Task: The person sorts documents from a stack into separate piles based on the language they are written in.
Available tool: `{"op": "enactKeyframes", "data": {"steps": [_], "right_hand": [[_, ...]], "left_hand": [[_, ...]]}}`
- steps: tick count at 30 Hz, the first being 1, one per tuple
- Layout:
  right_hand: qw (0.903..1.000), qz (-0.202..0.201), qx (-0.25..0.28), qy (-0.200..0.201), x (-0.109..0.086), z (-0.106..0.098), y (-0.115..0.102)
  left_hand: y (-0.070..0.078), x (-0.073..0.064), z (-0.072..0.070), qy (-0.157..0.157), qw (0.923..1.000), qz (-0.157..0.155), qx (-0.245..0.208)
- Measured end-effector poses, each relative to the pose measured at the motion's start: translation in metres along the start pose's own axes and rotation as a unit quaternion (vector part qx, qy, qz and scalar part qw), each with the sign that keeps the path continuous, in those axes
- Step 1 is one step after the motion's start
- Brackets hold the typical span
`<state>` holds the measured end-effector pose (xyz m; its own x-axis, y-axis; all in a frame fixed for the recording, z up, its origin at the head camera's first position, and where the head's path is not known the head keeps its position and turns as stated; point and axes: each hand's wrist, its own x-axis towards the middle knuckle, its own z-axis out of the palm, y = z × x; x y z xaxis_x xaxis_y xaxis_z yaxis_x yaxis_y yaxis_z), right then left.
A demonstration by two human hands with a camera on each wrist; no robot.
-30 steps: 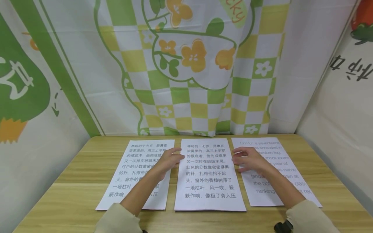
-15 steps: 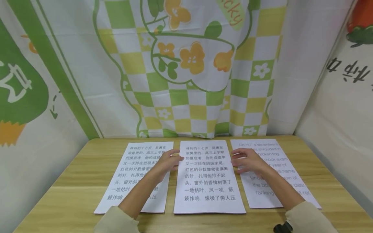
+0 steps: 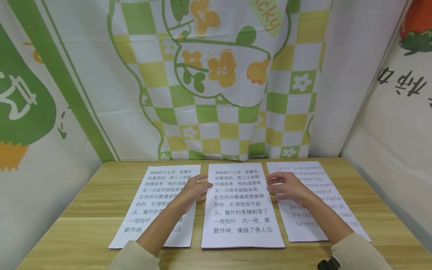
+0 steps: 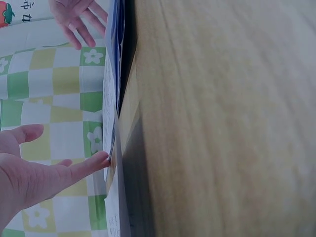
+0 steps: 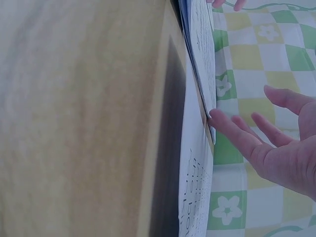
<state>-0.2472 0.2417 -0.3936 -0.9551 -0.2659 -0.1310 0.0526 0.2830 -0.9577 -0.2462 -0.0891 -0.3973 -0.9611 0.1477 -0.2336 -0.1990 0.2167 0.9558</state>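
A thin stack of printed paper point(image 3: 236, 210) with Chinese text lies between my hands; its layered edge shows in the right wrist view. My left hand point(image 3: 193, 189) is at its left edge, and a fingertip touches or nearly touches the stack in the left wrist view. On the other side, my right hand point(image 3: 288, 187) has a fingertip at the stack's right edge. Both hands have loosely extended fingers and grip nothing. Under the left forearm lies another Chinese-text paper point(image 3: 129, 234); beneath the right forearm is an English-text paper point(image 3: 298, 232). Each forearm hides some print.
All the papers lie on a wooden table point(image 3: 84, 210). A white curtain with green and yellow checks point(image 3: 209, 123) hangs right behind the table's back edge. Printed cloth walls point(image 3: 388, 131) stand at both sides.
The head view has tilted slightly, so the papers sit a little lower in it. Both hands stay at the middle stack's side edges.
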Motion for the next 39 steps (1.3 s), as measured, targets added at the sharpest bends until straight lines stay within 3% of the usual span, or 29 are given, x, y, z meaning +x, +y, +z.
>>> {"op": "enactKeyframes", "data": {"steps": [17, 28, 34, 39], "right_hand": [[0.9996, 0.002, 0.027, 0.0, -0.002, -0.0017, 0.0], [0.9992, 0.001, 0.04, 0.009, -0.0034, -0.0027, -0.0028], [0.9985, 0.003, 0.042, 0.034, -0.0021, -0.0027, -0.0022], [0.9979, 0.008, 0.038, 0.051, 0.0019, -0.0008, -0.0012]], "left_hand": [[-0.0005, 0.0004, 0.0025, -0.009, 1.0, 0.003, -0.001], [0.0066, -0.0039, 0.0034, 0.014, 0.9999, 0.005, 0.002], [0.0057, -0.0027, 0.002, 0.025, 0.9993, 0.019, -0.022], [0.0047, -0.0011, 0.0007, 0.028, 0.998, 0.009, -0.055]]}}
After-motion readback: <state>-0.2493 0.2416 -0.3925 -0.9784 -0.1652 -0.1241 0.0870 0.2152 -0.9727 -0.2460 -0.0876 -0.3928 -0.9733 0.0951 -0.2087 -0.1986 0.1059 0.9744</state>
